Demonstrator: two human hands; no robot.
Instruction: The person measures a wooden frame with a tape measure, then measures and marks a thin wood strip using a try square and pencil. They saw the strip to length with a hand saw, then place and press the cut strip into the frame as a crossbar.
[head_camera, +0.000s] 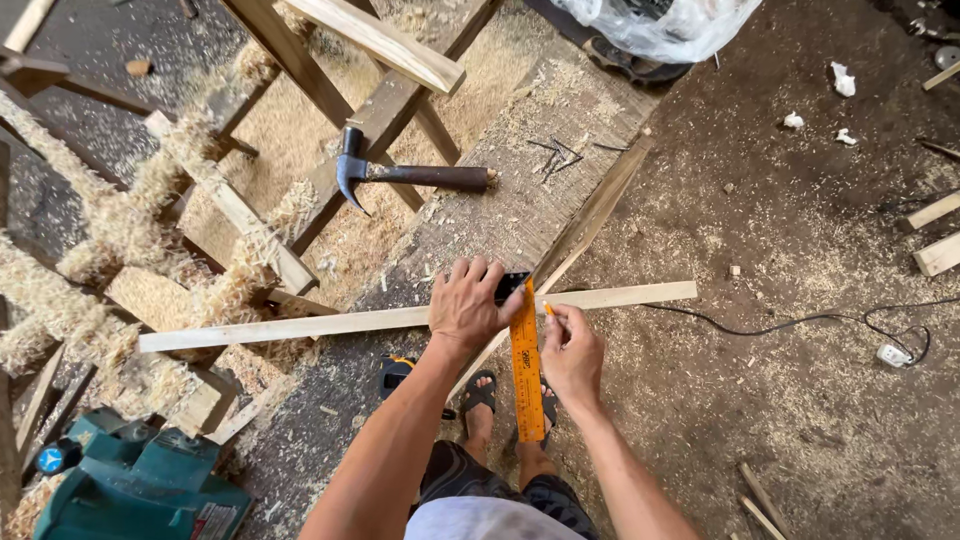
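Sawdust and wood shavings covered the dirt floor (780, 330) of the workshop, and a rough, dark plank served as the bench (520, 200). Across the bench lay a long pale wooden strip (300, 325), its far end reaching out over the floor. The left hand (468, 305) pressed flat on the strip, fingers spread over the black head of a try square (526, 360), whose orange blade ran back from the strip toward the person's sandalled feet. Just beside the blade, on the strip's near edge, the right hand (572, 350) pinched a small pencil (549, 310), its tip touching the wood at the blade. The step in hand looked like marking a square line across the strip. The next move would seem to call for the left hand's grip to keep the square's head tight against the strip while the pencil was drawn along the blade without drifting. Beyond the strip a claw hammer (400, 175) lay on the bench, with a few loose nails (560, 152) near it. Left of the strip, well apart, sat a green power planer (140, 485) among the shavings.
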